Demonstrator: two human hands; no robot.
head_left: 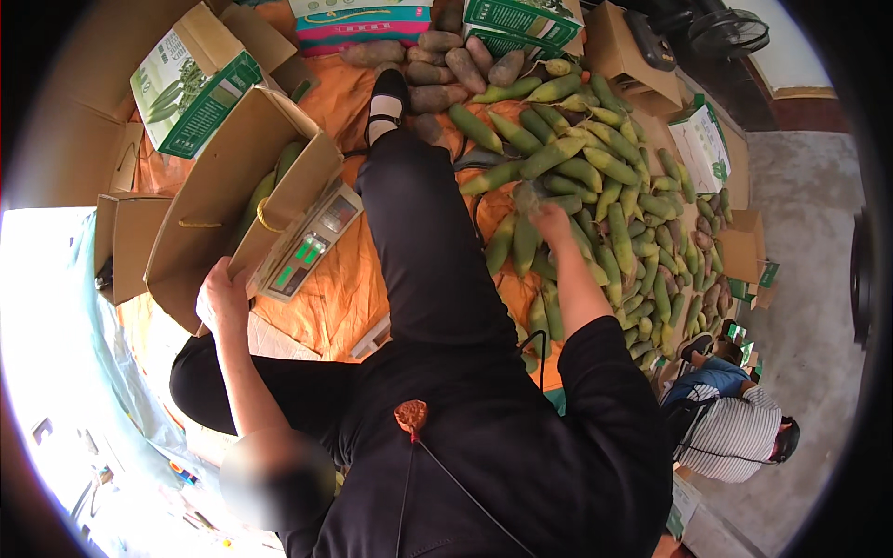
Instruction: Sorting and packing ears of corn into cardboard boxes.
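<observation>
My left hand [223, 296] grips the lower corner of an open cardboard box [209, 186] at the left. Inside the box lie a few green radishes [259, 200], partly hidden by its walls. The box stands on or against a digital scale [316, 240] with lit green displays; the contact is hidden. My right hand [551, 223] is over the near left part of a big heap of green radishes [614, 167]. Its fingers are closed by something pale and see-through, too blurred to make out.
Reddish-brown roots [433, 73] lie beyond my foot on an orange sheet [349, 298]. Printed green-and-white cartons [200, 84] stand at the far left, with another carton [521, 23] at the back. A person in a striped shirt [730, 437] is at the right. A black fan [730, 33] stands far right.
</observation>
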